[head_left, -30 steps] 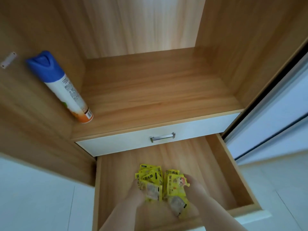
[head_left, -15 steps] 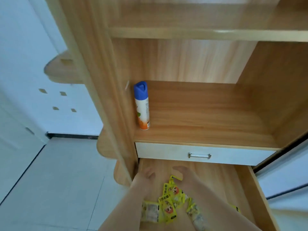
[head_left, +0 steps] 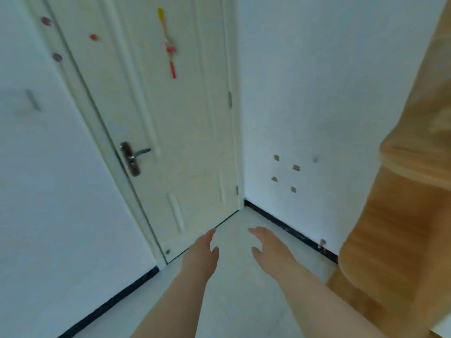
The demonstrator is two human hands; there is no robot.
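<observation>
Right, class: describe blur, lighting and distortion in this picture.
Head view: motion blur smears the wooden cabinet most; door, left hand and right hand look soft; light even, bluish, no hard shadows; wide-angle lens slants the door's edges.

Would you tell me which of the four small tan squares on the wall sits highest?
The upper-left square; the other three all sit lower.

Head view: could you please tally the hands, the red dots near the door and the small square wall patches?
hands: 2
red dots: 3
square wall patches: 4
Total: 9
</observation>
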